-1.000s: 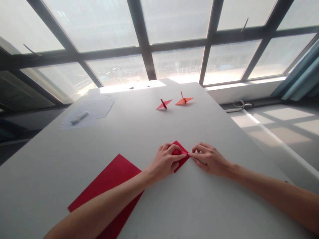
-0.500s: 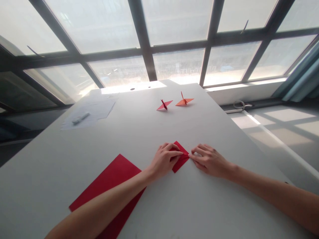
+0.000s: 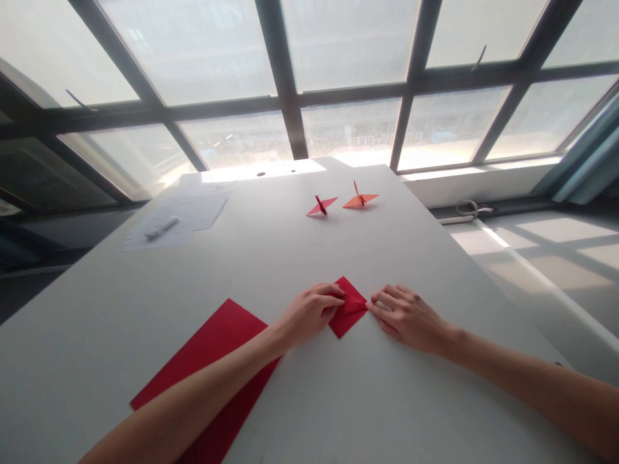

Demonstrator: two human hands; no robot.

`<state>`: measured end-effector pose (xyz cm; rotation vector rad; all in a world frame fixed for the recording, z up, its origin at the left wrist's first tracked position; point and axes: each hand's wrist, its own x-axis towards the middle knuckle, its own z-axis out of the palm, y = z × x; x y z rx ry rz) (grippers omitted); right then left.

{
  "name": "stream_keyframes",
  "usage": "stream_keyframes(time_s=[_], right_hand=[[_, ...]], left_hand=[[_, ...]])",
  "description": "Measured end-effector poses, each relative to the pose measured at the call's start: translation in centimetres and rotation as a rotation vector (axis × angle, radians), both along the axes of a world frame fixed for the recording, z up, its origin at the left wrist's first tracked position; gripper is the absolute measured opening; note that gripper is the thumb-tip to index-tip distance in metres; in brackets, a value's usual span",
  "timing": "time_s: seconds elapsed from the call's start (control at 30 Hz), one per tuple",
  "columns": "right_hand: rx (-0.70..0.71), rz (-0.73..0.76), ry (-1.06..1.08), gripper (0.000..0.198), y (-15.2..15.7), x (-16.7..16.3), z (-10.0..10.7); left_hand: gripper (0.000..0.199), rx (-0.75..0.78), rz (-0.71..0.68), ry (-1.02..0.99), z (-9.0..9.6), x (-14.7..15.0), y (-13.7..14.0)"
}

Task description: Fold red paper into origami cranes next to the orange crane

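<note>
A small square of folded red origami paper (image 3: pixel 347 317) lies flat on the table, one corner pointing right, with creases running to that corner. Over its left part is my left hand (image 3: pixel 313 310), fingers bent and closed on the paper; the hand hides the paper's left corner. At the right corner, my right hand (image 3: pixel 406 317) has its thumb and index fingertips pinched on the tip, the other fingers curled. Beneath my left forearm rests a larger sheet of red paper (image 3: pixel 207 351), partly covered by the arm.
A red paper crane (image 3: pixel 323 206) and an orange paper crane (image 3: pixel 360 198) stand farther back on the white table (image 3: pixel 416 399). White paper sheets (image 3: pixel 206 216) with a pale tube-like object (image 3: pixel 162 227) lie at the back left. Windows (image 3: pixel 232 138) line the far side.
My left fingers have slid left across the folded paper, baring more of its creased middle. My right hand stays at the corner. The view has shifted slightly.
</note>
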<state>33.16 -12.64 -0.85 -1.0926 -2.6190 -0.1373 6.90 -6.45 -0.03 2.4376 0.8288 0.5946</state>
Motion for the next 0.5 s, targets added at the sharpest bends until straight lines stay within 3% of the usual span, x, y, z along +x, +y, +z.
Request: stream_keyframes(time_s=[0.2, 0.3, 0.5], right_hand=[[0.018, 0.01, -0.004, 0.024, -0.1, -0.3, 0.2], [0.023, 0.021, 0.018, 0.026, 0.0, -0.3, 0.0], [0.013, 0.082, 0.11, 0.027, -0.2, -0.9, -0.7]], left_hand=[[0.014, 0.007, 0.009, 0.048, 0.7, -1.3, -0.2], [0.035, 0.139, -0.013, 0.16, 0.9, -1.4, -0.6], [0.044, 0.335, -0.044, 0.304, 0.9, -0.5, 0.8]])
